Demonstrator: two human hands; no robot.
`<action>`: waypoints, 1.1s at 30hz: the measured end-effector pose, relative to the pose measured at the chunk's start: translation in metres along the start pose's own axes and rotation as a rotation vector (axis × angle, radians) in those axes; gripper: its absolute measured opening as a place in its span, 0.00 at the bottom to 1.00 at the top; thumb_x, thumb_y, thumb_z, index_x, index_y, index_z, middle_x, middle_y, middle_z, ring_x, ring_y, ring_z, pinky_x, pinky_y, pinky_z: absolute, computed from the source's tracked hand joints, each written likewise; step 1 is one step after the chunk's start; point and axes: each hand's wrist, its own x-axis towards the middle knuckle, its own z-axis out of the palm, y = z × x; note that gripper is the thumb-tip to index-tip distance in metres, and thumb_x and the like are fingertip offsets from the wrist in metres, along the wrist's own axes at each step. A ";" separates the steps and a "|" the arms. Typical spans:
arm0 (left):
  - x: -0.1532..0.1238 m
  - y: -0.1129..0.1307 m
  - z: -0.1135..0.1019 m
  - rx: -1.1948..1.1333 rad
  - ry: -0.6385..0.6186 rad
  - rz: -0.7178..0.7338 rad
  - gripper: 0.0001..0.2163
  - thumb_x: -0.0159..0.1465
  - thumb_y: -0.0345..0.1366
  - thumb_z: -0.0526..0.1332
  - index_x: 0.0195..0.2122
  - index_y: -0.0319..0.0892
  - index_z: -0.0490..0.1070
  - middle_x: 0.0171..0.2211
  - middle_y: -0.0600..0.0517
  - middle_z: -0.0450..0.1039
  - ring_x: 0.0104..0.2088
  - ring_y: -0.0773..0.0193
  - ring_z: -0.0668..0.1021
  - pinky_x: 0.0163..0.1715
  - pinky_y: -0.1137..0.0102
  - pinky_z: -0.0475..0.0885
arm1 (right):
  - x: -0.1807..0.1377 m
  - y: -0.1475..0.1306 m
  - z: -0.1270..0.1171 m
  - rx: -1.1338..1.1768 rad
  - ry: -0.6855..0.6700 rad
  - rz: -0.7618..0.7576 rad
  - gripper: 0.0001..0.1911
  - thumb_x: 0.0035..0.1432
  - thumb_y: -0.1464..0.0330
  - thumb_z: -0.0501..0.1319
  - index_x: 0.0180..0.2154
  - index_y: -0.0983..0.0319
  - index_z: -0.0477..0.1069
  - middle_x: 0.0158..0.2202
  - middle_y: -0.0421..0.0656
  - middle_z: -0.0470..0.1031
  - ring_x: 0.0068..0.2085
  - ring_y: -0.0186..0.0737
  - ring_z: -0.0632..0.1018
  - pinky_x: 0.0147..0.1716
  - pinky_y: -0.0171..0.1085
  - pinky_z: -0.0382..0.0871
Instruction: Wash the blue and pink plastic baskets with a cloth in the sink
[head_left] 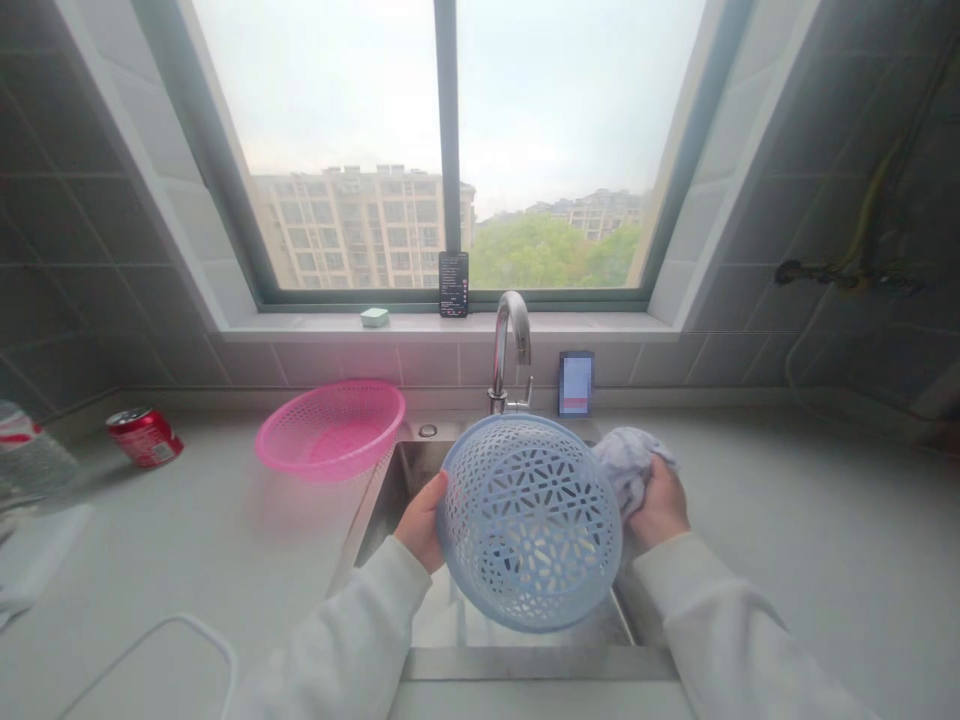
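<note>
A pale blue perforated basket [529,520] is held tilted over the steel sink [390,500], its rounded underside facing me. My left hand [421,522] grips its left rim, fingers closed round the edge. My right hand [660,502] is closed on a crumpled grey-lilac cloth [628,462] at the basket's right side. The cloth touches the basket's upper right edge.
A pink perforated basket [331,428] sits on the counter left of the sink. A red can [144,436] lies on its side at far left. The tap [510,345] rises behind the sink. A phone [453,284] and a green sponge [374,317] rest on the windowsill.
</note>
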 end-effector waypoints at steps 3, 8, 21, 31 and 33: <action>-0.006 0.004 -0.002 0.016 0.056 0.053 0.28 0.59 0.51 0.69 0.55 0.39 0.71 0.44 0.43 0.80 0.52 0.47 0.79 0.57 0.55 0.71 | 0.012 -0.010 -0.009 0.056 0.232 -0.080 0.03 0.52 0.66 0.64 0.30 0.58 0.73 0.28 0.35 0.75 0.28 0.36 0.77 0.24 0.33 0.74; -0.016 0.002 -0.001 0.100 0.088 0.094 0.36 0.54 0.41 0.75 0.62 0.48 0.63 0.44 0.47 0.79 0.41 0.52 0.82 0.47 0.55 0.76 | -0.001 -0.026 -0.010 -0.142 0.125 -0.305 0.06 0.47 0.68 0.64 0.32 0.58 0.74 0.29 0.39 0.76 0.29 0.38 0.76 0.24 0.34 0.72; -0.013 -0.028 0.018 0.222 -0.036 0.062 0.44 0.44 0.38 0.80 0.62 0.45 0.65 0.48 0.44 0.79 0.50 0.42 0.80 0.51 0.54 0.73 | -0.108 -0.019 0.036 -0.795 -0.945 -1.044 0.09 0.60 0.69 0.63 0.42 0.56 0.78 0.38 0.45 0.78 0.37 0.42 0.81 0.35 0.36 0.75; -0.018 -0.023 0.022 0.610 -0.062 0.129 0.28 0.48 0.24 0.71 0.53 0.44 0.77 0.46 0.48 0.80 0.54 0.44 0.75 0.59 0.57 0.67 | -0.122 -0.022 0.040 -0.940 -1.171 -0.984 0.04 0.57 0.70 0.63 0.35 0.56 0.76 0.31 0.42 0.74 0.29 0.38 0.75 0.29 0.33 0.69; -0.019 -0.021 0.022 0.606 -0.071 0.112 0.28 0.48 0.24 0.70 0.52 0.43 0.77 0.45 0.48 0.80 0.51 0.45 0.77 0.58 0.57 0.67 | -0.114 -0.020 0.041 -0.927 -1.091 -0.921 0.06 0.58 0.70 0.62 0.37 0.56 0.76 0.33 0.42 0.76 0.32 0.38 0.77 0.31 0.33 0.71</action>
